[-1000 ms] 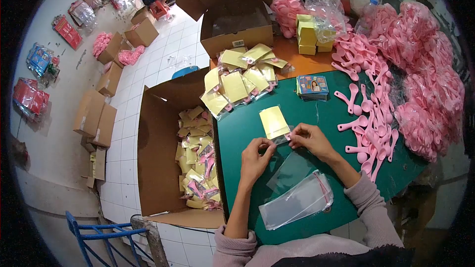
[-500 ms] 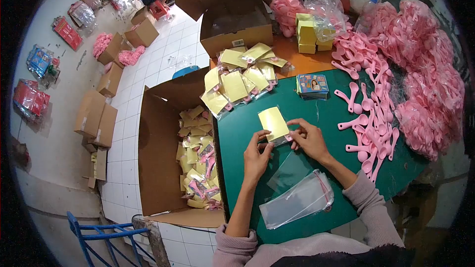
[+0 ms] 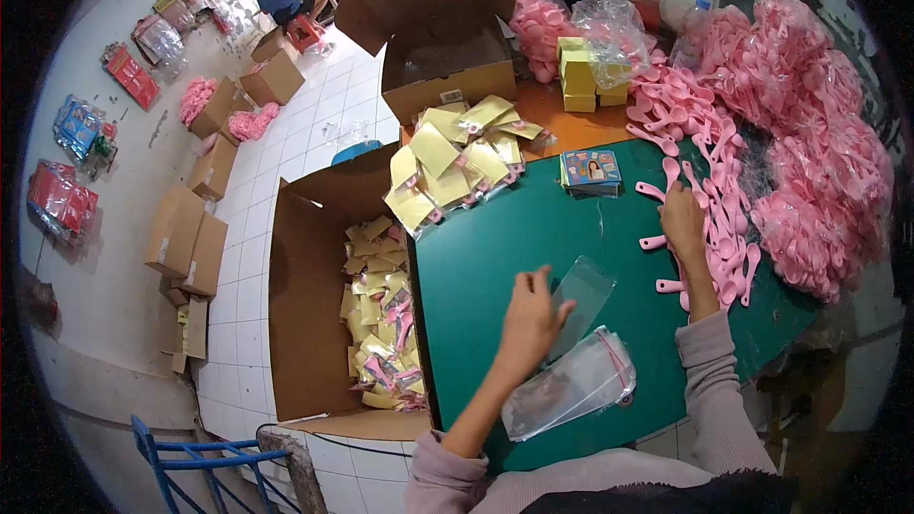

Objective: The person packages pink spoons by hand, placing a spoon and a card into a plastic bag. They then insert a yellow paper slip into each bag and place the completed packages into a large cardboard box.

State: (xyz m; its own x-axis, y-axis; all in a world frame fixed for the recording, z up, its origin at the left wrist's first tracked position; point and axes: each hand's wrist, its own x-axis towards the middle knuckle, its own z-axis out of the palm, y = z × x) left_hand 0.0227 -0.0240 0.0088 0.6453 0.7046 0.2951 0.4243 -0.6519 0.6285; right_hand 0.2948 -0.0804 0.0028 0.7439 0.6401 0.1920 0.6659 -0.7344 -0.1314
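Carton (image 3: 307,324) of yellow packets (image 3: 381,314), perhaps spoon-filled

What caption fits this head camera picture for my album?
Left hand holds a clear bag while right hand reaches into pink spoons.

I see a white tiled floor (image 3: 314,133) dotted with cardboard boxes (image 3: 186,238), a green table (image 3: 495,228), and a blue metal frame (image 3: 190,457).

- The premises was a small packing workshop with a white-tiled floor (image 3: 314,95).
- Loose pink plastic spoons (image 3: 728,228) lay heaped along the right of the green table (image 3: 495,238).
- Sealed yellow-backed packets (image 3: 457,157) were piled at its far left and filled an open carton (image 3: 305,324) below.
- Further cartons (image 3: 186,238) lined the left wall.
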